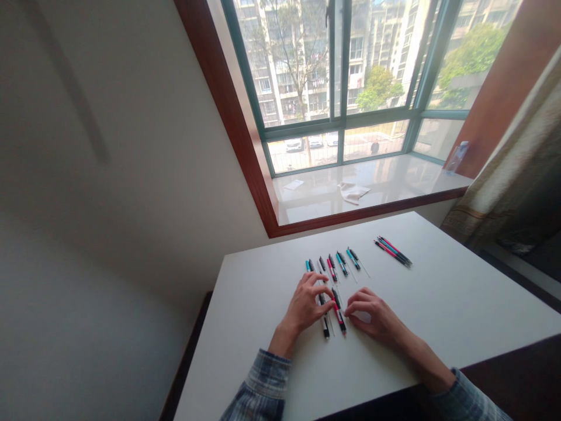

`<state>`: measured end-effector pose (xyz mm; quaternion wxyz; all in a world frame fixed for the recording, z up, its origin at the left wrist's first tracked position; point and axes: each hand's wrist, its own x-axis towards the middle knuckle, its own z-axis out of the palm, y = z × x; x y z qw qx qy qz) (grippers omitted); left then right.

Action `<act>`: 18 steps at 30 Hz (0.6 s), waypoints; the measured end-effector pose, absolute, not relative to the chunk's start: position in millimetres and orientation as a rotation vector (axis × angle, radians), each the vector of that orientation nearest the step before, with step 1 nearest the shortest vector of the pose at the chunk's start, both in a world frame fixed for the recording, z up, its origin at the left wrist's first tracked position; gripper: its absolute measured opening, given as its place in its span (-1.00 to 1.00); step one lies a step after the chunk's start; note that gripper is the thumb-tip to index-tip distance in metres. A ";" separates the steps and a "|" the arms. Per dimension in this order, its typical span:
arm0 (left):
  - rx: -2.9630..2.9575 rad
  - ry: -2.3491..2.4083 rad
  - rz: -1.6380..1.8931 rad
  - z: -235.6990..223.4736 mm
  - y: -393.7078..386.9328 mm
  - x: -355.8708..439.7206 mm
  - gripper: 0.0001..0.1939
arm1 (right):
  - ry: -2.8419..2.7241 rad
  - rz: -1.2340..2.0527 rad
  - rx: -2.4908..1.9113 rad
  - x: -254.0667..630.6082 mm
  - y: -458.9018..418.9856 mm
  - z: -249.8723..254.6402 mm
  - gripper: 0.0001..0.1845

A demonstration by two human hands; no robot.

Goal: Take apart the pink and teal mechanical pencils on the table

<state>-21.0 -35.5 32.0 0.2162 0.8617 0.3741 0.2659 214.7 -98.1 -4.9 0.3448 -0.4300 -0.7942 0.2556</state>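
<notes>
My left hand is over the pens on the white table, with its thumb and index finger closed at the black upper part of a red and black pen. Just right of that pen, my right hand rests with curled fingers brought toward the thumb; anything between the fingertips is too small to make out. A white and black pen lies left of the red one, partly hidden by my left hand. Behind the hands is a row of pens taken apart, including a red barrel and a teal barrel, with black parts and thin refills beside them.
Several slim red, teal and black pens lie together at the back right of the white table. Beyond the table, a windowsill holds a crumpled white cloth or paper and a clear bottle. A curtain hangs at the right.
</notes>
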 end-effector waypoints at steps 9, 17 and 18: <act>2.401 1.032 0.740 33.8 -36.1 -20.7 -0.93 | -2.116 0.678 -1.078 214.7 -101.1 2.3 -0.79; 2.431 1.062 0.736 32.3 -35.1 -21.2 -0.94 | -2.135 0.694 -1.052 214.5 -102.1 4.9 -0.77; 2.433 1.064 0.733 32.0 -35.0 -21.4 -0.94 | -2.134 0.696 -1.050 214.4 -102.4 5.3 -0.77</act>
